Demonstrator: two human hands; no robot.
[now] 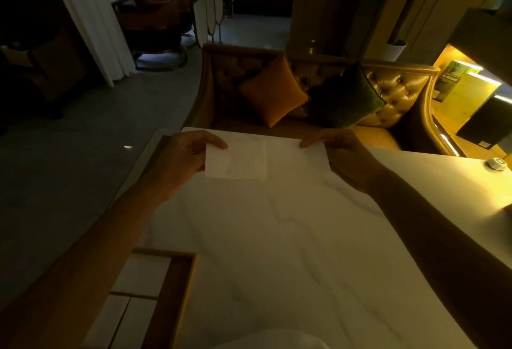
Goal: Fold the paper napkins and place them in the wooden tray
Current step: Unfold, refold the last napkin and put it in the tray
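Both hands, left hand (191, 152) and right hand (342, 155), are pinching a napkin (266, 159) mid-frame above the bench (277, 238), still folding; folded ones are already lying in the wooden tray (177, 287), lower left.

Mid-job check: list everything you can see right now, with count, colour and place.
paper napkin: one, white, between both hands, far end of table
wooden tray: one, brown, table's near left
napkins in tray: three showing, white, in its compartments
table: one, white marbled, centre
round object: one, white, table's right edge
sofa: one, golden, beyond table
orange cushion: one, on sofa
green cushion: one, dark, on sofa
left hand: pinches napkin's left edge
right hand: pinches napkin's right edge
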